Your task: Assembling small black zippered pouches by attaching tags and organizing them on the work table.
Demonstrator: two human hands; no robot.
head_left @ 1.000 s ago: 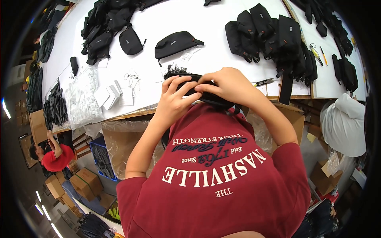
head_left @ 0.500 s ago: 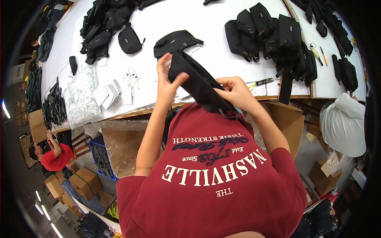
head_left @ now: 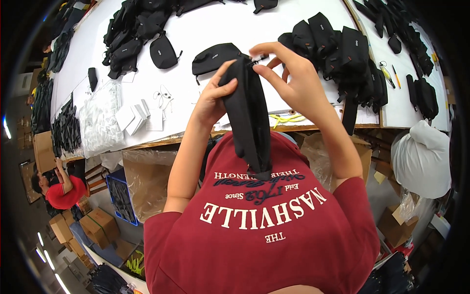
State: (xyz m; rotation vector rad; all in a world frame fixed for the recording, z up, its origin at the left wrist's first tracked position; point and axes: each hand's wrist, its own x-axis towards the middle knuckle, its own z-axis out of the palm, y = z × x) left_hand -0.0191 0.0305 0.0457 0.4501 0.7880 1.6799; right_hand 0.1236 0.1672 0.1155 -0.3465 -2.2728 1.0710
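Note:
A black zippered pouch (head_left: 243, 110) hangs upright in front of my chest, its long opening turned to the right. My left hand (head_left: 215, 100) is closed round its upper left side, thumb across the fabric. At the top end, the thumb and forefinger of my right hand (head_left: 293, 73) close on the small zipper pull (head_left: 258, 59); the other fingers are curled behind. Just beyond, another black pouch (head_left: 215, 58) lies flat on the white table (head_left: 196, 24).
Heaps of black pouches lie at the far left (head_left: 129, 44) and right (head_left: 352, 54). Left of me are a clear bag of white packets (head_left: 103, 117) and white cards (head_left: 132, 117). Yellow-handled scissors (head_left: 286, 119) lie at the table edge. A person in red (head_left: 66, 191) is at far left.
The pouch has swung from a slant to nearly upright. My right hand has moved from its lower right side up to the zipper pull at the top.

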